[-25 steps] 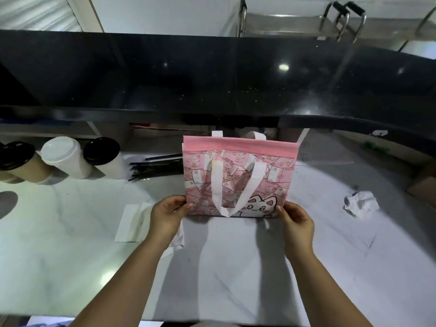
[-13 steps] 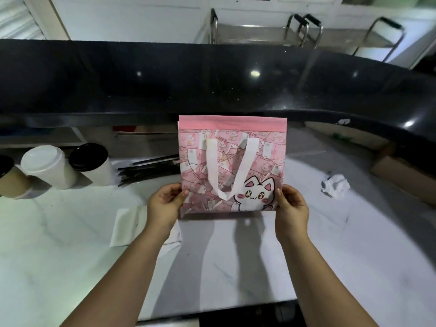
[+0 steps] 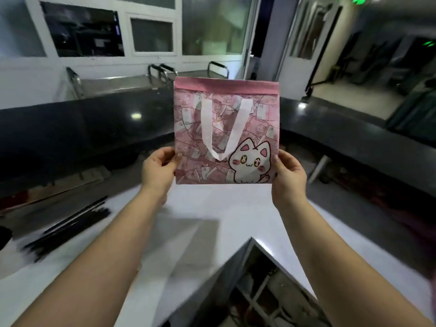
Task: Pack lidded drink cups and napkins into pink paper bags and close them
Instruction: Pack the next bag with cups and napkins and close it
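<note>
Lifted off the white surface (image 3: 236, 208) where it stood a second ago, the pink bag (image 3: 226, 107) now hangs in the air between both hands, clear of the surface and in front of the dark raised counter (image 3: 70, 128). The left hand (image 3: 158, 171) grips the bag's lower left edge, thumb on the printed front and fingers curled behind. The right hand (image 3: 289, 175) grips the lower right edge the same way.

The bag is upright and looks flat, its front facing the person. Its top edge shows as a plain pink band. A white handle (image 3: 221, 128) lies down against the front in a U shape. A white cartoon cat (image 3: 250, 162) sits at the lower right of the print, just beside the right thumb.

Down on the left of the surface, well apart from the bag, lies a bundle of black straws (image 3: 70, 230). Beyond the counter stands a steel trolley (image 3: 113, 83) with looped handles, below a row of windows.
</note>
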Motion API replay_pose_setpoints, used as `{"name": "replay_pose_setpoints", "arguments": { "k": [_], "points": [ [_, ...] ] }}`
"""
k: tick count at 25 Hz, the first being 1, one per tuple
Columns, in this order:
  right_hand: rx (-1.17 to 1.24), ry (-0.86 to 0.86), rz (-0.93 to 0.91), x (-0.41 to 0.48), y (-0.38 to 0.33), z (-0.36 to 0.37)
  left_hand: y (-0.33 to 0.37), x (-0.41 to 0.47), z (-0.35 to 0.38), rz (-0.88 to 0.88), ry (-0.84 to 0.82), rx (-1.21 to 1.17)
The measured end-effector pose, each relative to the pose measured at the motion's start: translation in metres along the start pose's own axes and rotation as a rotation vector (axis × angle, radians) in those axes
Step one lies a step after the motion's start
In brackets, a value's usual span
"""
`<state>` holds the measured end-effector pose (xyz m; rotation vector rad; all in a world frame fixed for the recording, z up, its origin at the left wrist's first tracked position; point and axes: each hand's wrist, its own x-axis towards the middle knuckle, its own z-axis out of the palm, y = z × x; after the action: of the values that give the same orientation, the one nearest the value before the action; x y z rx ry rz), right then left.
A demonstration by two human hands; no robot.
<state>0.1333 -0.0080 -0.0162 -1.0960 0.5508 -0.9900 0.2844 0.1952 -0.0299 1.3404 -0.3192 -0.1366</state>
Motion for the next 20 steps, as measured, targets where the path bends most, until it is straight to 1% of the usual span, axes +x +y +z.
{"name": "replay_pose_setpoints", "arguments": {
  "k": [3,5,9,11,15,18,20],
  "points": [
    [0.028,0.072,-0.094,-0.001,-0.07,-0.04,0.038,-0.004,0.065,0.015,-0.127,-0.079],
    [0.048,0.129,-0.182,-0.004,-0.119,-0.073,0.065,-0.018,0.115,0.021,-0.239,-0.115],
    [0.065,0.302,-0.298,-0.016,-0.203,-0.152,0.107,-0.067,0.211,0.014,-0.433,-0.205],
    [0.076,0.354,-0.332,-0.026,-0.231,-0.192,0.119,-0.095,0.253,0.003,-0.517,-0.25],
    [0.103,0.483,-0.446,-0.06,-0.29,-0.294,0.129,-0.174,0.35,0.001,-0.666,-0.282],
    [0.112,0.505,-0.503,-0.087,-0.338,-0.376,0.132,-0.245,0.423,-0.055,-0.746,-0.317],
    [0.045,0.526,-0.496,-0.098,-0.361,-0.416,0.133,-0.278,0.458,-0.104,-0.763,-0.358]
  ]
}}
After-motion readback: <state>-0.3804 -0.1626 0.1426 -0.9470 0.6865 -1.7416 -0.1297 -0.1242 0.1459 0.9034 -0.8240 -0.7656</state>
